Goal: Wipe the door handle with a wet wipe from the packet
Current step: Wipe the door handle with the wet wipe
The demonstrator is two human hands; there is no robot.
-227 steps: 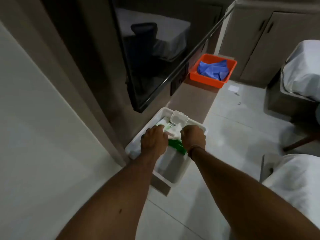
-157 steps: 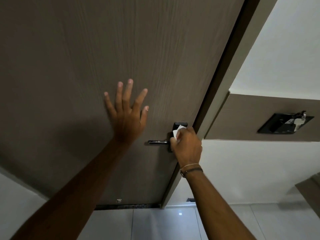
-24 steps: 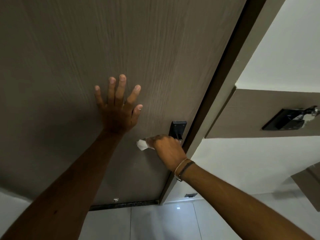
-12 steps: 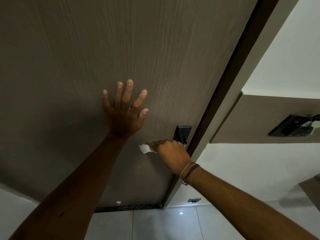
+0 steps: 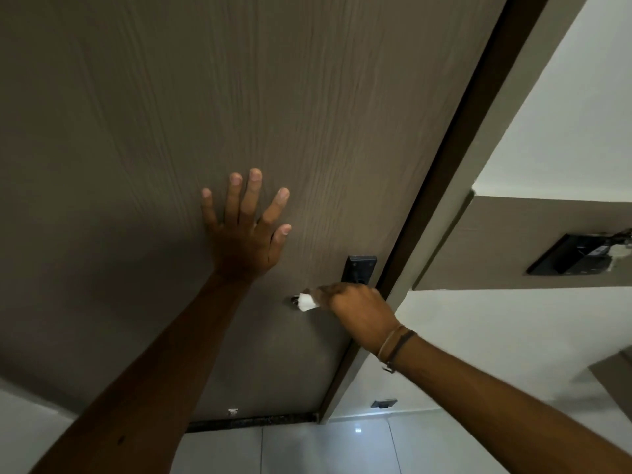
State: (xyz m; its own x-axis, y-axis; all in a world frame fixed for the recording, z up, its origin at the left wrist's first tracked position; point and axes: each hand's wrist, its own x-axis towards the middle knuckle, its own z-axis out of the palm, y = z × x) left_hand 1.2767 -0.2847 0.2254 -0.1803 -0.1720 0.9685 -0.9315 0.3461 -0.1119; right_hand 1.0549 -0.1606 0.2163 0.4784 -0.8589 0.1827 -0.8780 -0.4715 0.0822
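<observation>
- Pressing left hand (image 5: 246, 234) flat, fingers spread, on door (image 5: 239, 97), frame centre.
- Clenching right hand (image 5: 359, 309) around wet wipe (image 5: 306, 302) over door handle (image 5: 294, 300), lower right.

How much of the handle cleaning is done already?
Done: a wipe is out of its packet and at the door. In hand: the right hand holds it wrapped round the handle near its free end, while the left hand lies flat on the door. Left: I cannot tell how clean the handle is; the black lock plate sits uncovered.
</observation>
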